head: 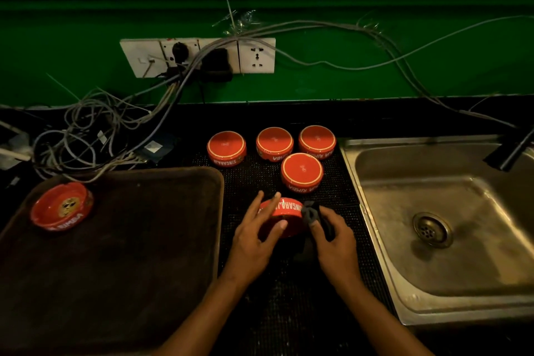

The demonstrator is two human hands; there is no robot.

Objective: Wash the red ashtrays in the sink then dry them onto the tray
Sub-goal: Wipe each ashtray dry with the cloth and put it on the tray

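My left hand [255, 235] holds a red ashtray [284, 212] over the black mat, thumb on its near side and fingers along its left rim. My right hand [332, 235] pinches a dark cloth [310, 215] against the ashtray's right side. Several red ashtrays lie upside down on the mat behind it, the nearest [302, 172] just beyond my hands. One ashtray [62, 205] sits right way up in the far left corner of the dark tray [130, 254]. The steel sink [450, 225] is at the right.
A tangle of grey cables [95, 136] lies behind the tray, running up to a wall socket strip [199, 56] on the green wall. A black tap [511, 150] hangs over the sink's far right. The black ribbed mat [332, 202] lies between tray and sink.
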